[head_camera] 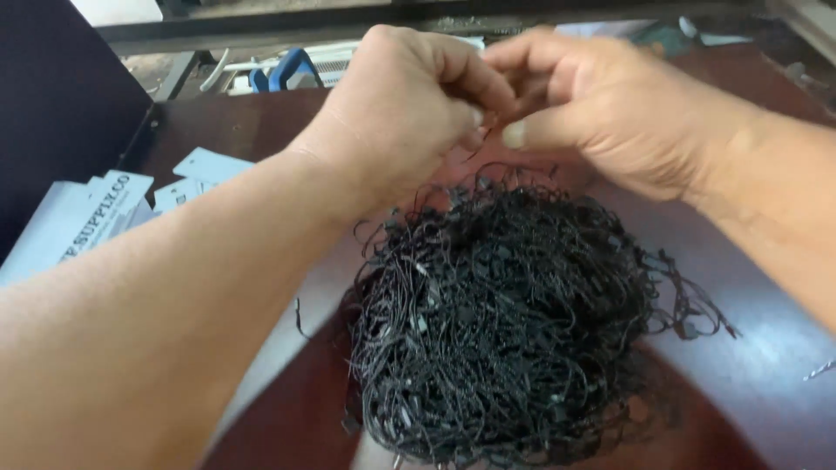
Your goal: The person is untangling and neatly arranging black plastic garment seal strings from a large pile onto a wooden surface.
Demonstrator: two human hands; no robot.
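Up close, left hand (405, 104) and right hand (610, 109) touching, each grip pinched on one thin black cord (489, 130) above tangled pile of black loop cords (496, 322) on dark red-brown surface (261, 122). Further left, white rectangular paper tags (207, 165), stacked white printed cards (74, 226).

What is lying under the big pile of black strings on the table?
The pile of black strings rests directly on the dark reddish table; bare tabletop shows all around it. Whatever may lie beneath its middle is covered by the tangle. Both hands work above its far edge.
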